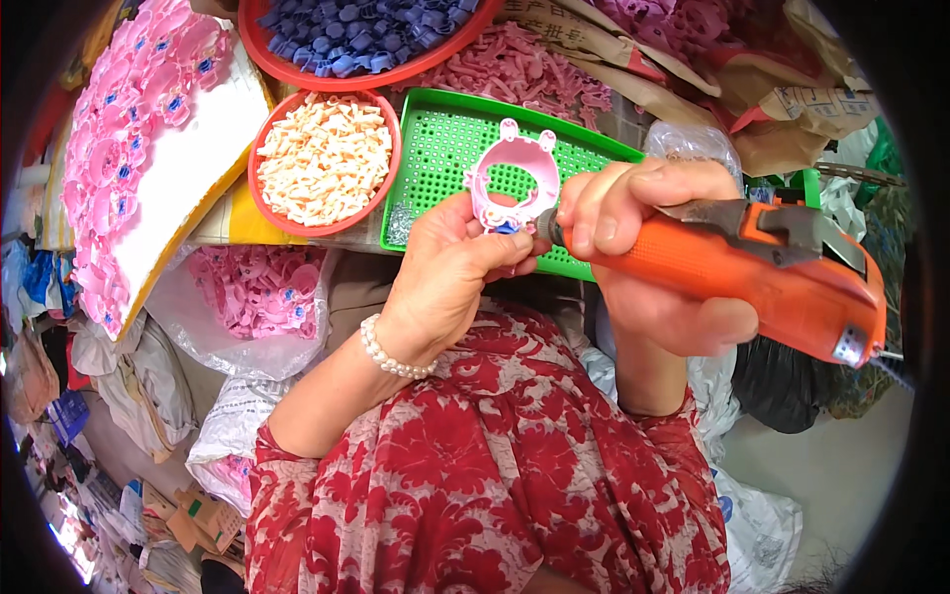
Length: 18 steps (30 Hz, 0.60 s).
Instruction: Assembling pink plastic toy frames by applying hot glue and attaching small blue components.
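Observation:
My left hand (pixel 445 267) is closed on a pink plastic ring-shaped part (pixel 492 213) with two small ear-like knobs at its top. A small blue piece (pixel 508 228) sits at the ring's lower edge, beside my fingertips. My right hand (pixel 648 213) wraps round an orange electric screwdriver (pixel 732 277) with a dark lever along its side. The driver's tip points left and meets the lower right of the pink part, where my fingers partly hide the contact. Beneath both hands lies a green perforated tray (pixel 445 114), with small metal screws (pixel 399 224) in its left corner.
A red bowl (pixel 394 129) of cream-coloured pieces stands left of the tray. Behind it is a larger red basin (pixel 282 69) of blue pieces. Pink parts (pixel 520 69) lie heaped beyond the tray. Pink assemblies cover a white board (pixel 188 188) and fill a plastic bag (pixel 262 287) at left.

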{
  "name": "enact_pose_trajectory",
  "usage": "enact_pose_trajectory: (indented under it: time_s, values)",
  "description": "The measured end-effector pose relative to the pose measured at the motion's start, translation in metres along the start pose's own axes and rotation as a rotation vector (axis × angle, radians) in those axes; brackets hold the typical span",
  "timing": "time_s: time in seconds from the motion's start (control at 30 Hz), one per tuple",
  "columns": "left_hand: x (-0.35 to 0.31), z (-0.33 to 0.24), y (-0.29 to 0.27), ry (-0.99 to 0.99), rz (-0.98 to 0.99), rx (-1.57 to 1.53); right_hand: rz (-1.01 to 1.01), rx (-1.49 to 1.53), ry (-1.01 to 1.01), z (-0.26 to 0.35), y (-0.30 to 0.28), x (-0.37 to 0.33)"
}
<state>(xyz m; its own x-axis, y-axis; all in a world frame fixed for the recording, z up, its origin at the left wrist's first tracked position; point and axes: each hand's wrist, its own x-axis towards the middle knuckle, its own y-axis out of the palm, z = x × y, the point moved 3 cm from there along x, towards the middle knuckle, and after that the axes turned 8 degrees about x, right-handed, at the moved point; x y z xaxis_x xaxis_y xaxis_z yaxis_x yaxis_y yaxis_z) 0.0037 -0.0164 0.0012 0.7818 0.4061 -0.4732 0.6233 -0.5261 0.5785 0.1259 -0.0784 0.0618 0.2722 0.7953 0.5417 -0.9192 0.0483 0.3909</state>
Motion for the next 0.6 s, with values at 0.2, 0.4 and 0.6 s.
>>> enact_pose_trajectory:
  time_s: [0.2, 0.4, 0.6]
  values:
    - [0.004, -0.006, -0.001, 0.035, -0.010, -0.010, -0.044, -0.044, -0.010, 0.020, -0.016, 0.002]
    - [0.005, -0.007, -0.005, 0.028, -0.007, -0.039, -0.348, -0.260, 0.127, -0.009, -0.050, -0.023]
    - [0.008, -0.006, -0.003, -0.046, 0.049, -0.020, -0.390, -0.221, 0.102, -0.017, -0.057, -0.032]
